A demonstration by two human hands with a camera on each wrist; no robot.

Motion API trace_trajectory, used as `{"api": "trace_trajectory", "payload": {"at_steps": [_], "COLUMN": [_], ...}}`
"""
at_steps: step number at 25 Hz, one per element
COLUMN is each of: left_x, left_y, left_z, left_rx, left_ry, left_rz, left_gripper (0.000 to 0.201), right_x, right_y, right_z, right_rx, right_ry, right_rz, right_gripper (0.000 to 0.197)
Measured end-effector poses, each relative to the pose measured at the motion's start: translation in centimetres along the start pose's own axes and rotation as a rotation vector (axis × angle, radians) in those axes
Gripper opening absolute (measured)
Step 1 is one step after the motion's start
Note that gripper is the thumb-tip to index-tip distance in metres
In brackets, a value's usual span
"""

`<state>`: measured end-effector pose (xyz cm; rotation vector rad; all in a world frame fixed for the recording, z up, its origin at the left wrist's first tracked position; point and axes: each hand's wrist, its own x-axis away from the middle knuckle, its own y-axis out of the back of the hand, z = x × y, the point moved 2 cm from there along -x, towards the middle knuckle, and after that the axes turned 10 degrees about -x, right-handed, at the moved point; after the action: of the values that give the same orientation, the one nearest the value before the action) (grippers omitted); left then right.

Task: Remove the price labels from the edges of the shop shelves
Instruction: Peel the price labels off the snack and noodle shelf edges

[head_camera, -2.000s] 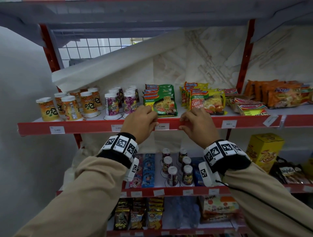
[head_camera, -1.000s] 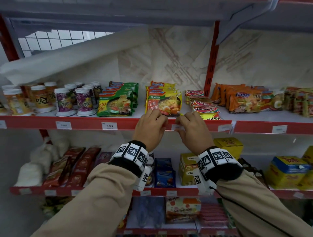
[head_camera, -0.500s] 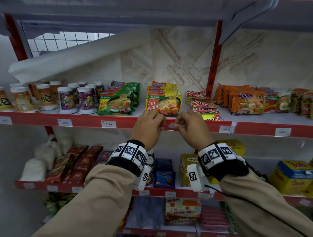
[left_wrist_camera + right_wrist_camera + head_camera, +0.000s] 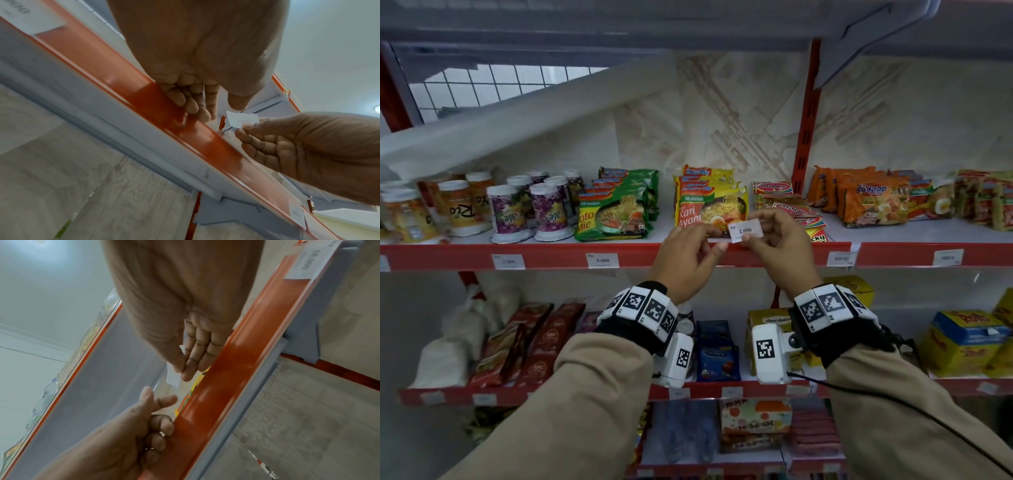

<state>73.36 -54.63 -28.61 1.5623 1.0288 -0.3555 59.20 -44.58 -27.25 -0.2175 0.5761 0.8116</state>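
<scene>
A white price label (image 4: 745, 230) printed 2.000 is off the strip, and my right hand (image 4: 763, 236) pinches it by its right end between thumb and fingers, just above the red shelf edge (image 4: 551, 255). The right wrist view shows the label (image 4: 172, 378) sticking out past the right fingertips (image 4: 186, 369). My left hand (image 4: 700, 248) is just left of it, thumb and forefinger apart. Its other fingers (image 4: 162, 426) lie loosely curled against the red strip (image 4: 236, 361). In the left wrist view the label (image 4: 242, 119) hangs clear of my left fingers (image 4: 197, 107).
More labels sit on the same red edge: 5.000 (image 4: 602, 260) and another (image 4: 508, 262) to the left, two (image 4: 840, 258) (image 4: 948, 257) to the right. Noodle packs (image 4: 710, 209) and cups (image 4: 548, 212) stand behind. Lower shelves carry boxes and packets with their own labels.
The label was on the strip between both hands one second ago. Now my right hand has lifted it up and off, and my left thumb and forefinger have let go.
</scene>
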Motion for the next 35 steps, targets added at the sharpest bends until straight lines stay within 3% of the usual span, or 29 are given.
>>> {"api": "trace_trajectory", "payload": {"at_steps": [9, 15, 24, 31, 35], "left_x": [0.5, 0.3, 0.5, 0.6, 0.6], "left_y": [-0.8, -0.6, -0.4, 0.2, 0.6], "left_z": [0.6, 0.7, 0.3, -0.3, -0.7], "left_rx": [-0.078, -0.064, -0.079, -0.091, -0.226], "left_ry": [-0.021, -0.034, -0.022, 0.019, 0.030], "left_rz": [-0.037, -0.017, -0.003, 0.028, 0.017], "left_gripper": [0.018, 0.020, 0.016, 0.013, 0.015], "right_x": [2.1, 1.4, 1.1, 0.0, 0.0], "right_y": [-1.4, -0.9, 0.0, 0.5, -1.2], "right_z": [-1.3, -0.6, 0.4, 0.6, 0.2], "right_rx": [-0.084, 0.246, 0.488, 0.456, 0.511], "right_ry": [-0.033, 0.128, 0.159, 0.217, 0.284], "right_rz": [0.094, 0.110, 0.193, -0.006, 0.154], "right_gripper": [0.018, 0.006, 0.008, 0.008, 0.010]}}
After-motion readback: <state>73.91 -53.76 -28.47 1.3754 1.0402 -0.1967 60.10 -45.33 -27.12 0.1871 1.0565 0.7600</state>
